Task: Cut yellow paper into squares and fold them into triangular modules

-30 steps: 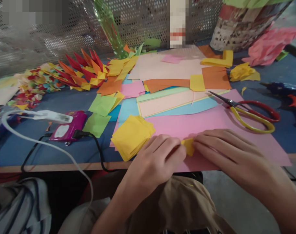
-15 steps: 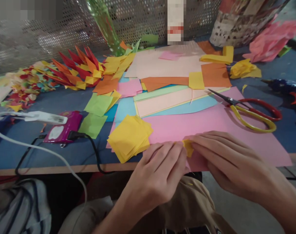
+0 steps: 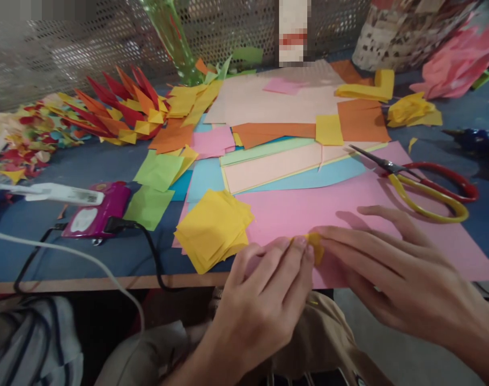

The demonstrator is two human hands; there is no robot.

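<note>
Paper (image 3: pixel 318 250) — yellow, under both hands (image 3: pixel 264 292) — long axis partly hidden.

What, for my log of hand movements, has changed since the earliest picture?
The left hand has uncurled its fingers over the small yellow paper piece. A far-side finger of the right hand has spread away from the others. Nothing was visibly let go. The stack of square yellow paper sheets, red-and-yellow-handled scissors and large pink paper sheet stayed put.

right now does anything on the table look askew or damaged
The stack of yellow squares sits askew, its sheets fanned unevenly beside the left hand. At the far right, some pink paper looks crumpled rather than flat.
</note>
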